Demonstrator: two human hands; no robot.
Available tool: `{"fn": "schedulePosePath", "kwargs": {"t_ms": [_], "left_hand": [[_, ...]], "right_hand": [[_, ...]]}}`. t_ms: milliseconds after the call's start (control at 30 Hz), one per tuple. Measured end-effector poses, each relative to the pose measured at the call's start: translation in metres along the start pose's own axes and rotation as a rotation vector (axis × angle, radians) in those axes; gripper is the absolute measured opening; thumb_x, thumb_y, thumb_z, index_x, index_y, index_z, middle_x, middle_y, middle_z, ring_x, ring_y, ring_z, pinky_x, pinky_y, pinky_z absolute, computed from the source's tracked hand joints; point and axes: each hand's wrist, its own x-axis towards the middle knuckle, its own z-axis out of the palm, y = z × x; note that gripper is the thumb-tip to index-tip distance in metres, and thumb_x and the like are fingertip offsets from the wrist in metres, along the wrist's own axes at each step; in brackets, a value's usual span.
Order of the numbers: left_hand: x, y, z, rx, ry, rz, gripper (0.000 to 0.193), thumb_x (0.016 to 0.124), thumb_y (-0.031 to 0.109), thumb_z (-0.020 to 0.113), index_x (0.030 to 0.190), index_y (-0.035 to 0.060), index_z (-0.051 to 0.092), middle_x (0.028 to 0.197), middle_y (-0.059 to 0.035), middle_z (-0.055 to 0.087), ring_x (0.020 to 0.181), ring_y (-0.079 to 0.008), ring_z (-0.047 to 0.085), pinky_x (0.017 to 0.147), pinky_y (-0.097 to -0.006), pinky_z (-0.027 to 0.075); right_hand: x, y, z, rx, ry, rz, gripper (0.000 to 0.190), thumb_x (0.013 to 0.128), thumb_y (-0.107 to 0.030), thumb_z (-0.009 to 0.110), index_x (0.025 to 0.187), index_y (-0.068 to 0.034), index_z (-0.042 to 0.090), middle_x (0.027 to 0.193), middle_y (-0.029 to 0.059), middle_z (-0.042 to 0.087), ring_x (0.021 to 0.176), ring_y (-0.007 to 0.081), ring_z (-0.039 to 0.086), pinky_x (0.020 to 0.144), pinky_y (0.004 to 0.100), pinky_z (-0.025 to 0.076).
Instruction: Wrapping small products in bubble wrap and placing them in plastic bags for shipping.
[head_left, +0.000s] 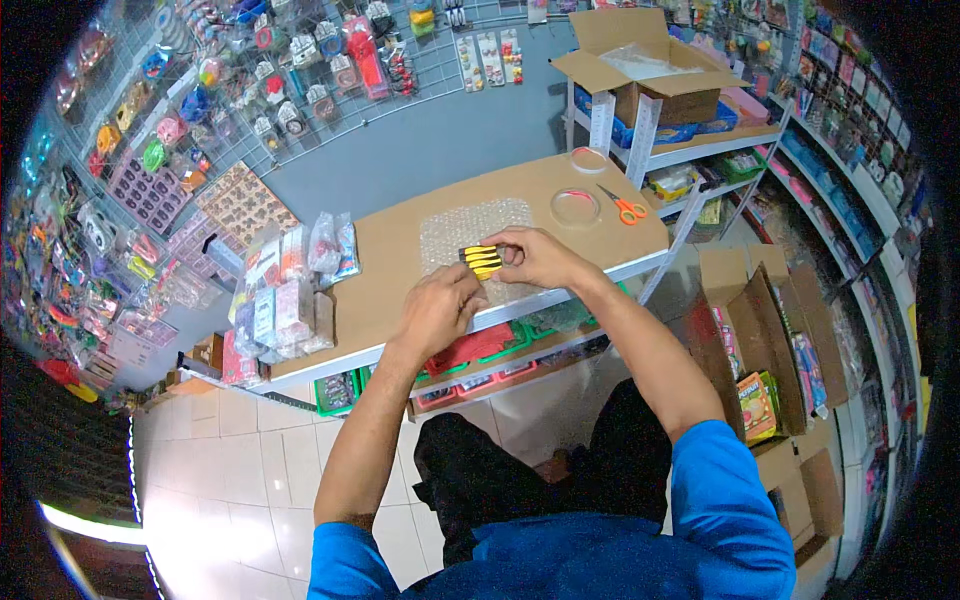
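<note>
A small flat bundle of several yellow-and-black pieces (480, 260), too small to identify surely, is held over a sheet of clear bubble wrap (472, 219). My right hand (536, 259) grips the bundle's right end between thumb and fingers. At its left end, my left hand (444, 304) has its fingers curled near the front edge of the wrap. Those fingertips are partly hidden, so whether they pinch the bundle or the wrap is unclear. The bubble wrap lies on a brown-topped table (382, 240), partly covered by both hands.
Orange-handled scissors (626, 208) and two rolls of clear tape, one larger (575, 207) and one smaller (589, 160), lie at the right. Wrapped packages (281, 300) are piled at the left. An open cardboard box (660, 82) tops the shelf behind; more boxes (761, 330) stand right.
</note>
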Motion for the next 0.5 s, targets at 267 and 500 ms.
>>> {"fn": "schedulePosePath", "kwargs": {"t_ms": [267,500], "left_hand": [[0.02,0.003,0.008,-0.163,0.231,-0.242,0.016,0.095,0.019,0.065,0.098,0.003,0.064,0.094,-0.0194,0.068,0.094,-0.04,0.065,0.08,-0.0495,0.052],[0.021,-0.012,0.018,-0.329,0.26,-0.354,0.018,0.096,0.019,0.065,0.099,0.0009,0.065,0.089,-0.0208,0.069,0.082,-0.0412,0.067,0.075,-0.0477,0.053]], "right_hand": [[0.001,-0.003,0.0,0.09,-0.005,0.165,0.057,0.082,-0.015,0.08,0.135,-0.003,0.065,0.088,0.0008,0.058,0.079,0.0096,0.053,0.071,0.0266,0.047],[-0.004,-0.015,-0.006,0.233,-0.041,0.198,0.057,0.087,-0.036,0.075,0.133,-0.002,0.066,0.101,0.0106,0.071,0.089,0.0183,0.064,0.081,0.0325,0.051]]}}
